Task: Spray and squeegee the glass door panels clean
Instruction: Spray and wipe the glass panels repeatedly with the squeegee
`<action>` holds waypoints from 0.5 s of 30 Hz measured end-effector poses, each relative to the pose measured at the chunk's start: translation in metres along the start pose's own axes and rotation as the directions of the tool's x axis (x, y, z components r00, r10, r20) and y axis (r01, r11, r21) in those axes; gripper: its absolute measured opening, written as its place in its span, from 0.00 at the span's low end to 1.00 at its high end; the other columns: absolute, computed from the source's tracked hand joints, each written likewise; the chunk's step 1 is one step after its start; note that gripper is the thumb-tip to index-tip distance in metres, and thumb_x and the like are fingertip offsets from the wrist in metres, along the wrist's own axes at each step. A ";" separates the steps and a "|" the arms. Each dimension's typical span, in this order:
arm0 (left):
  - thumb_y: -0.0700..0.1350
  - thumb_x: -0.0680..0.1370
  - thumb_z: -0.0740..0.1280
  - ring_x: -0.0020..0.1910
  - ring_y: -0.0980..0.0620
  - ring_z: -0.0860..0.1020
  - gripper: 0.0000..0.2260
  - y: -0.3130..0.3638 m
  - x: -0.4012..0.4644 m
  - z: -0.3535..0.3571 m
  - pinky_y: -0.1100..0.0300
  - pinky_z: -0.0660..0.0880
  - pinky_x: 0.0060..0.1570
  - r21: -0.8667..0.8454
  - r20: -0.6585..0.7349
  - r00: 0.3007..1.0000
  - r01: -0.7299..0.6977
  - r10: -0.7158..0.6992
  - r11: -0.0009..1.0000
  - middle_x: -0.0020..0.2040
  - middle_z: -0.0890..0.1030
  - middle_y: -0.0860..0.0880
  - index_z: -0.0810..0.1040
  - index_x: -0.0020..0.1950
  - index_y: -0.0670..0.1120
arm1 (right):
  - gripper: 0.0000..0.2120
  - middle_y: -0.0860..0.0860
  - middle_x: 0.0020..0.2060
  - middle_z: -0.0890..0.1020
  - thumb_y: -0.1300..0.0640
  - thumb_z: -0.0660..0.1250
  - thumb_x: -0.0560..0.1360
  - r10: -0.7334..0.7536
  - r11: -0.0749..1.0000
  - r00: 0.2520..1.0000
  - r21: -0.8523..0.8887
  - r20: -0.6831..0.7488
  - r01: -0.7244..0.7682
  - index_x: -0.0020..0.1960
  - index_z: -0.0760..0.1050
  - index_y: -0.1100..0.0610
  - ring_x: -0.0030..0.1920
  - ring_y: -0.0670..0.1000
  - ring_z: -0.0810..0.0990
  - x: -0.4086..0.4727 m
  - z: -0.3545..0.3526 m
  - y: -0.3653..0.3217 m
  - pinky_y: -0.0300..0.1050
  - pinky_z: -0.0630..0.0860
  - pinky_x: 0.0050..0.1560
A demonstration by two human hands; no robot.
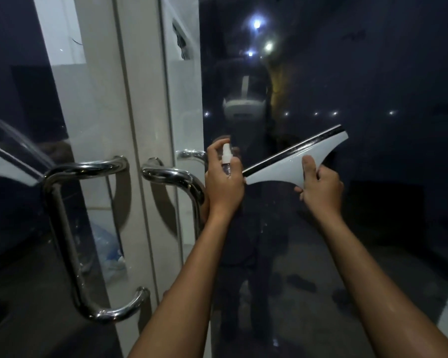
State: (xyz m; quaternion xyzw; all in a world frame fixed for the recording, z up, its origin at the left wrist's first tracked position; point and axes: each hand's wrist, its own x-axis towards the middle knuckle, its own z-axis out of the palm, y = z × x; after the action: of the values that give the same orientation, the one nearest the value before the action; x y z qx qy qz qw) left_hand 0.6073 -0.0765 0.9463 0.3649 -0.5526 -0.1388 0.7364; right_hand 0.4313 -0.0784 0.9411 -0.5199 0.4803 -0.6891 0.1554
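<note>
The dark, glossy right-hand glass door panel [373,73] fills most of the view, its smooth surface mirroring small points of light and a dim figure. To its left stands the dark left-hand glass door panel [16,125], equally reflective. Between them run the pale, flat-faced white door frames [106,99], meeting at a thin vertical seam. Each door carries a polished chrome tubular pull handle: the left-door handle [62,228] is a long rounded D-shape, and the right-door handle [173,179] curves out just beside the left wrist.

In front of the right panel, the right hand [321,187] grips a wide white plastic squeegee with a black rubber blade [295,161], fingers curled round its short stem and thumb laid flat on the smooth fan-shaped body. The straight blade edge tilts up to the right, near the glass; contact cannot be told.

The left hand [225,182] wraps round a small clear spray bottle with a white nozzle [226,161], forefinger arched over the top, the nozzle facing the right panel.
</note>
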 end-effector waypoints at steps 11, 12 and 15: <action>0.38 0.82 0.61 0.33 0.52 0.79 0.15 -0.004 -0.001 0.001 0.57 0.77 0.32 -0.091 -0.001 1.000 -0.010 0.010 0.996 0.44 0.80 0.48 0.71 0.67 0.51 | 0.21 0.51 0.36 0.82 0.43 0.61 0.82 -0.172 0.983 0.984 -0.057 0.043 0.175 0.37 0.76 0.55 0.35 0.46 0.83 0.032 0.021 -0.055 0.32 0.76 0.28; 0.38 0.82 0.61 0.32 0.52 0.78 0.15 -0.004 -0.001 0.001 0.57 0.77 0.31 -0.093 -0.006 1.000 -0.013 0.012 0.996 0.42 0.79 0.48 0.71 0.66 0.51 | 0.22 0.52 0.37 0.83 0.42 0.60 0.81 -0.203 0.974 0.978 -0.088 0.051 0.207 0.39 0.77 0.57 0.32 0.45 0.82 0.043 0.026 -0.067 0.32 0.75 0.27; 0.38 0.82 0.61 0.33 0.53 0.78 0.15 -0.003 0.000 0.001 0.57 0.78 0.32 -0.105 -0.009 1.000 -0.018 0.017 0.994 0.42 0.80 0.47 0.71 0.66 0.51 | 0.27 0.53 0.37 0.84 0.37 0.59 0.80 -0.256 0.942 0.962 -0.198 0.097 0.271 0.42 0.79 0.59 0.28 0.46 0.82 0.067 0.031 -0.091 0.37 0.76 0.29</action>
State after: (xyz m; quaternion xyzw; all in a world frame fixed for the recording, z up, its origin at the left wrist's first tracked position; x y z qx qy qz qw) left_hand 0.6066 -0.0792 0.9444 0.3213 -0.5448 -0.1599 0.7579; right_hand 0.4569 -0.0975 1.0544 -0.6168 0.4705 -0.6306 0.0229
